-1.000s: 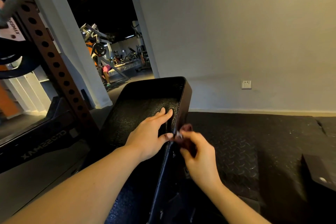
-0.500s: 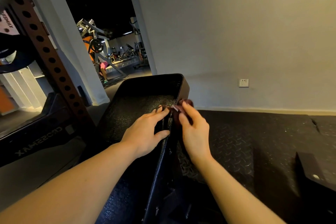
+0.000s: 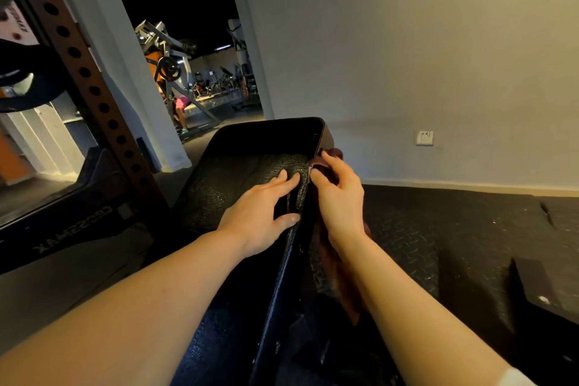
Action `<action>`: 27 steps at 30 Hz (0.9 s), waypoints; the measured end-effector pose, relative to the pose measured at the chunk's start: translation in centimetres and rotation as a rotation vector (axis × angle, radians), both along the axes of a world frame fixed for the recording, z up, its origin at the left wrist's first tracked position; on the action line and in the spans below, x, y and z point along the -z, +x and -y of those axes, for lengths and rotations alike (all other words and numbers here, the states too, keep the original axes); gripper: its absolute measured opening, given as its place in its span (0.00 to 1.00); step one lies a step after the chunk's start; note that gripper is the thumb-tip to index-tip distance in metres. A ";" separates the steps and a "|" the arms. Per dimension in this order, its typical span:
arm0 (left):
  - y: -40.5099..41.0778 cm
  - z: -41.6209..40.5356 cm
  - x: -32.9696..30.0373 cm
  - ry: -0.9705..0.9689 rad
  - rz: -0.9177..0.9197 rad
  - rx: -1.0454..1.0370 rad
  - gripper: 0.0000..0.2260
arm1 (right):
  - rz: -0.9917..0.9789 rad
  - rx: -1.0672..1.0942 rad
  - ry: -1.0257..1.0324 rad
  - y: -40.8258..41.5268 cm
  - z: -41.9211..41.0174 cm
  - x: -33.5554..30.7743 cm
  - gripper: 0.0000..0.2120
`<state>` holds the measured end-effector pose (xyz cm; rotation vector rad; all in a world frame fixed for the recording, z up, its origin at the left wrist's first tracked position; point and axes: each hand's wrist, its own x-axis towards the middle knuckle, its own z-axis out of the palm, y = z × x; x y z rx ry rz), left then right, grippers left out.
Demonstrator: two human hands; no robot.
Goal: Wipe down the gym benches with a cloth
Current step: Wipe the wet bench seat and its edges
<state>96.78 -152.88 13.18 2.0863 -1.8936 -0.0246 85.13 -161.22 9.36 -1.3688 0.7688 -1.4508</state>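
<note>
Cloth (image 3: 329, 160) farther up bench (image 3: 250, 172)

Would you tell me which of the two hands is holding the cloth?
The right hand, at the bench's side edge, grips the dark red cloth; the left hand rests flat on top.

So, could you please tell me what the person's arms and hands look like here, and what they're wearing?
Both forearms are bare, with no gloves, watch or rings visible on the left hand or right hand. A white sleeve edge shows on the right arm at the frame's bottom.
</note>
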 end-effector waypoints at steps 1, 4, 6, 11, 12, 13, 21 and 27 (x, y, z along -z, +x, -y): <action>-0.1 0.0 0.0 0.003 -0.009 -0.005 0.31 | 0.008 -0.016 0.005 0.2 -0.1 0.2 0.19; -0.3 -0.1 0.1 0.019 -0.018 -0.016 0.31 | -0.076 0.018 -0.042 -0.7 -1.6 2.4 0.21; -0.8 -0.3 -0.3 0.042 -0.004 -0.015 0.31 | -0.144 -0.016 -0.043 -1.4 -3.6 4.4 0.22; -1.3 -4.0 0.0 0.059 0.066 0.057 0.34 | -0.100 -0.017 0.005 -3.0 -4.1 4.4 0.25; -1.0 -5.3 0.5 0.036 0.045 0.069 0.35 | -0.075 0.005 0.003 -2.9 -3.5 3.9 0.25; -0.6 -6.6 0.9 0.024 0.036 0.081 0.35 | -0.062 0.006 0.000 -2.6 -3.0 3.4 0.24; -0.3 -11.4 3.8 0.035 0.089 0.101 0.38 | 0.081 -0.077 0.063 -0.8 -7.2 5.9 0.18; -1.9 -11.6 5.3 -0.032 0.063 -0.001 0.38 | -0.097 -0.126 -0.072 -2.6 -13.1 10.5 0.23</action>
